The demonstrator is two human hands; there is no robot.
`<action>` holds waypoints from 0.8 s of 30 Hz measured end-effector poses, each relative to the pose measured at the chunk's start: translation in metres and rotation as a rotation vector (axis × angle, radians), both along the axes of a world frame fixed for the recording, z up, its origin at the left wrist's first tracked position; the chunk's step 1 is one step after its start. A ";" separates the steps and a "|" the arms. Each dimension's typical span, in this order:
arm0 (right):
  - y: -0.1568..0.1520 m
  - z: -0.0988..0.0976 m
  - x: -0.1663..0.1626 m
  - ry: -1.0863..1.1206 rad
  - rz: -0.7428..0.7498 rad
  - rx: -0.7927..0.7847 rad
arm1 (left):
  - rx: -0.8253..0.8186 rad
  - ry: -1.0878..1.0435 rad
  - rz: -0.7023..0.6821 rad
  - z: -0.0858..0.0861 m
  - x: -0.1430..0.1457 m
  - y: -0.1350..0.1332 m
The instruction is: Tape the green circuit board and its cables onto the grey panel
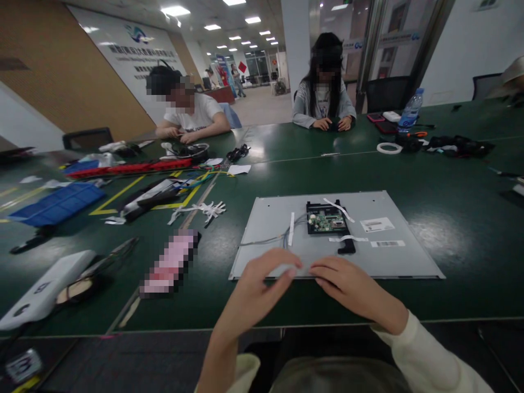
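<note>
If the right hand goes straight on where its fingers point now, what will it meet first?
Probably the left hand, at its fingertips, just ahead of the right hand; heights are hard to compare, so it might pass over or under.

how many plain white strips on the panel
3 visible: one strip left of the circuit board, one at its upper right, one just below it. The left hand and right hand might hide others.

Single head-worn view, facing forward, down across table [282, 176]; left hand [262, 286], right hand [354, 286] close, room [262, 102] beyond.
</note>
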State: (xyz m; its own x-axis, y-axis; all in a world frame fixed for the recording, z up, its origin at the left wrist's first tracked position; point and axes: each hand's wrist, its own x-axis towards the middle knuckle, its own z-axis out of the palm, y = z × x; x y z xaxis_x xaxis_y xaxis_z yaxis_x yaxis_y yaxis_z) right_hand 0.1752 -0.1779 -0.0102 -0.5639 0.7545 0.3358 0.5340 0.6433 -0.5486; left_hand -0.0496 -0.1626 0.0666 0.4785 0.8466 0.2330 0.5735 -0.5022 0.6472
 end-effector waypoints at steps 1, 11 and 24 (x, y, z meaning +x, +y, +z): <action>0.004 0.004 0.002 -0.038 0.039 0.023 | 0.009 0.035 0.010 -0.002 0.002 0.014; 0.036 -0.003 0.006 -0.211 0.182 0.093 | 0.047 0.366 -0.173 -0.059 0.001 0.137; 0.041 -0.004 0.001 -0.248 0.189 0.109 | -0.008 0.318 -0.261 -0.065 -0.012 0.142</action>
State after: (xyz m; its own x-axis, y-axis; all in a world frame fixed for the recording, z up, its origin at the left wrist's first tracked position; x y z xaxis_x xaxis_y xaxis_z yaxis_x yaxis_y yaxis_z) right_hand 0.1762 -0.1371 -0.0143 -0.7653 0.5956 0.2440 0.5079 0.7917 -0.3395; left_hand -0.0616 -0.0209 0.0017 0.7248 0.6882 0.0325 0.5993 -0.6531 0.4629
